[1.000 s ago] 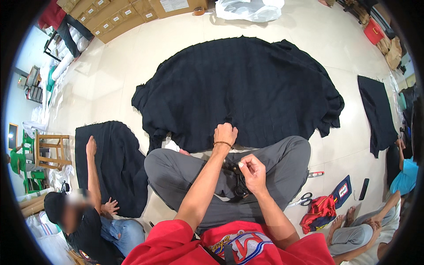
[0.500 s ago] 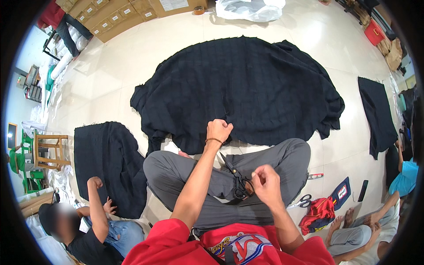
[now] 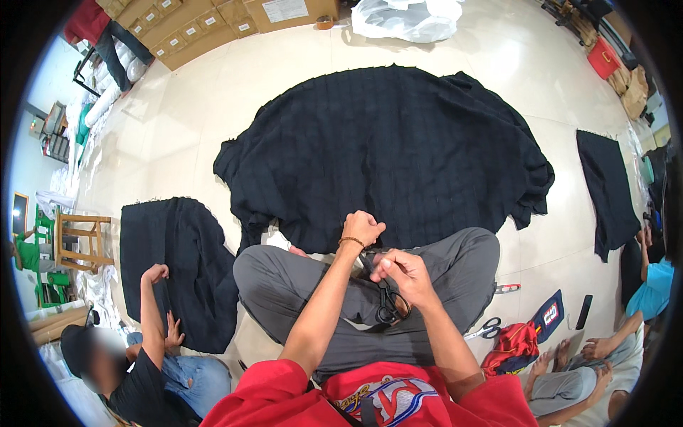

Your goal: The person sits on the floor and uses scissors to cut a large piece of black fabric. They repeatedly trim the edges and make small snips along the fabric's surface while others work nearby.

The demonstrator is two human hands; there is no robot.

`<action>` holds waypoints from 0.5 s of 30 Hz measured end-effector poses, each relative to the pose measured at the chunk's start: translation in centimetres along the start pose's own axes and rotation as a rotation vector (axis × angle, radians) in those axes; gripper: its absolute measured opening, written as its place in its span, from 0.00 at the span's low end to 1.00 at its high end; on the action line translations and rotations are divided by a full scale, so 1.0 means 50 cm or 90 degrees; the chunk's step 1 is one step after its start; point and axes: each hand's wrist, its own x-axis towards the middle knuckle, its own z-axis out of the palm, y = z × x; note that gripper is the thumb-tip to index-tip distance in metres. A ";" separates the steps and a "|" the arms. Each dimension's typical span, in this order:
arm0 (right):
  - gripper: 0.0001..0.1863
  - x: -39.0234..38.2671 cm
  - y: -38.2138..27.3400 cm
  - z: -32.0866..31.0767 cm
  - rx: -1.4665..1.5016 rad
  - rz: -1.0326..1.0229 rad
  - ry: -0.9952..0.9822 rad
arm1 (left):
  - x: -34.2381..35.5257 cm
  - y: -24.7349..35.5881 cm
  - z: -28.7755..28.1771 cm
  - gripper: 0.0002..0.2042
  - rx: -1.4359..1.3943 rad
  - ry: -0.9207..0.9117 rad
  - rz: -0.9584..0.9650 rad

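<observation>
A large piece of black cloth [image 3: 391, 142] lies spread on the floor before my crossed legs, its near edge reaching my shins. My left hand [image 3: 364, 228] is closed on that near edge, around the middle. Just right of it and nearer my body, my right hand [image 3: 404, 274] is closed, with thumb and finger pinched together; whatever it pinches is too small to make out. Black-handled scissors [image 3: 390, 307] show over my lap, right below the right hand. Whether its lower fingers touch the handle loops is unclear.
Another person [image 3: 142, 356] at left handles a folded black cloth [image 3: 171, 270]. A second black cloth [image 3: 608, 185] lies far right, near other seated people. Beside my right knee are a second pair of scissors [image 3: 489, 329], a red cloth bundle [image 3: 512, 345] and a phone [image 3: 585, 311].
My right hand has moved up and left, close to the left hand. The left hand sits slightly lower and further right. The scissors have hardly moved in the view.
</observation>
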 end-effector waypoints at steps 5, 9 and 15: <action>0.15 -0.078 0.039 0.021 -0.033 0.140 0.203 | 0.012 -0.021 0.023 0.13 0.040 0.115 0.040; 0.15 -0.195 -0.022 0.008 0.008 0.238 0.246 | 0.026 -0.027 0.038 0.13 0.067 0.179 0.070; 0.14 -0.323 -0.126 -0.030 -0.035 0.275 0.254 | 0.054 -0.038 0.027 0.14 0.085 0.235 0.099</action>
